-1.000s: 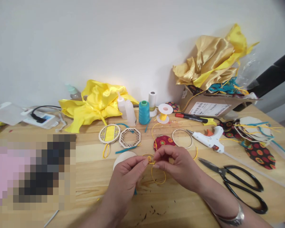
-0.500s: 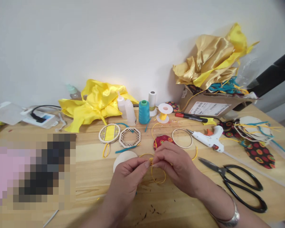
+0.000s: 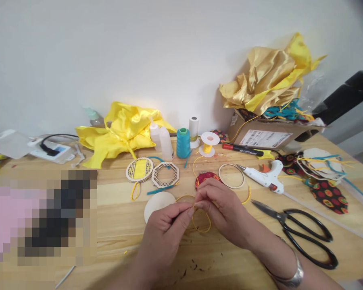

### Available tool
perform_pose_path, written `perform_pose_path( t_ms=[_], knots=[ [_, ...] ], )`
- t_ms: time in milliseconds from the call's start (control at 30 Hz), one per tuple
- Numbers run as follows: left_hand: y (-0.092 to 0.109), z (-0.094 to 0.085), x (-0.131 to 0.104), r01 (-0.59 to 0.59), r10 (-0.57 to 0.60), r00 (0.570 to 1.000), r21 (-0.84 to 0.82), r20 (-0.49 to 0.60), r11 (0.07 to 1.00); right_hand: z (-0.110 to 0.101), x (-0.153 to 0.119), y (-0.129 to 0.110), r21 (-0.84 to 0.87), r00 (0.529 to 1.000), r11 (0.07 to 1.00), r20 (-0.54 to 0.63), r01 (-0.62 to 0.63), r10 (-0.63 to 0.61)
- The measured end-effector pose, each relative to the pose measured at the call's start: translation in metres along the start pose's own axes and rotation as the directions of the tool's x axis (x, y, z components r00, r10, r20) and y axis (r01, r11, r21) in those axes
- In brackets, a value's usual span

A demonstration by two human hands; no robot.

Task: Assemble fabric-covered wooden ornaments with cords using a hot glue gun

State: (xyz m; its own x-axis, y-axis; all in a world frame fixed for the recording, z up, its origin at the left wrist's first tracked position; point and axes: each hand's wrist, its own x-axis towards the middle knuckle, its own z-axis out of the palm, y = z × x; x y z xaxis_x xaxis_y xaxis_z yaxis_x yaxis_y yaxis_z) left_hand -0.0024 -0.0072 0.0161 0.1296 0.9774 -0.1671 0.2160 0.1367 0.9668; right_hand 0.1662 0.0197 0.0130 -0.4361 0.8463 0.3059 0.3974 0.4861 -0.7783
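My left hand (image 3: 169, 225) and my right hand (image 3: 219, 209) meet over the table, both pinching a yellow cord (image 3: 201, 232) between thumb and forefinger. A loop of the cord hangs below the fingertips, and a strand runs up towards a white spool (image 3: 210, 139) wound with yellow. The pinched part is mostly hidden by my fingers. Beside my left hand a white round disc (image 3: 159, 201) is partly covered. A red patterned fabric piece (image 3: 206, 178) lies just behind my right hand. The wooden ring (image 3: 231, 176) is a little further right.
Black-handled scissors (image 3: 293, 229) and a white glue gun (image 3: 268, 176) lie at right. Behind stand a teal thread cone (image 3: 183, 143) and a squeeze bottle (image 3: 166, 145). Wooden lattice frames (image 3: 165, 175) lie left of centre. A cardboard box (image 3: 260, 131) holds fabric at the back right.
Both hands stay nearly in place. My fingertips have closed tighter together over the yellow cord, so less of the pinched part shows.
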Motion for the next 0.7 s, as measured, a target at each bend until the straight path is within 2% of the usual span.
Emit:
perform_pose_path(
  t_ms=[233, 400, 567, 700],
  knots=[
    [-0.0012, 0.0010, 0.0005, 0.029, -0.028, 0.999, 0.015, -0.033, 0.999, -0.0007, 0.0001, -0.0010, 0.072, 0.999, 0.997, -0.015, -0.033, 0.034],
    [-0.0040, -0.0011, 0.0000, 0.081, -0.083, 0.996, -0.051, -0.029, 0.995, -0.0023, 0.0043, 0.0008, 0.189, 0.973, 0.962, -0.082, -0.196, 0.214],
    [-0.0052, -0.0024, 0.0005, 0.111, -0.110, 0.994, -0.130, 0.016, 0.985, -0.0023, 0.0079, 0.0019, 0.332, 0.939, 0.880, 0.078, -0.340, 0.334],
    [-0.0048, -0.0022, 0.0000, 0.114, -0.109, 0.993, -0.151, 0.036, 0.982, -0.0022, 0.0077, 0.0015, 0.429, 0.927, 0.822, 0.133, -0.374, 0.352]
  ],
)
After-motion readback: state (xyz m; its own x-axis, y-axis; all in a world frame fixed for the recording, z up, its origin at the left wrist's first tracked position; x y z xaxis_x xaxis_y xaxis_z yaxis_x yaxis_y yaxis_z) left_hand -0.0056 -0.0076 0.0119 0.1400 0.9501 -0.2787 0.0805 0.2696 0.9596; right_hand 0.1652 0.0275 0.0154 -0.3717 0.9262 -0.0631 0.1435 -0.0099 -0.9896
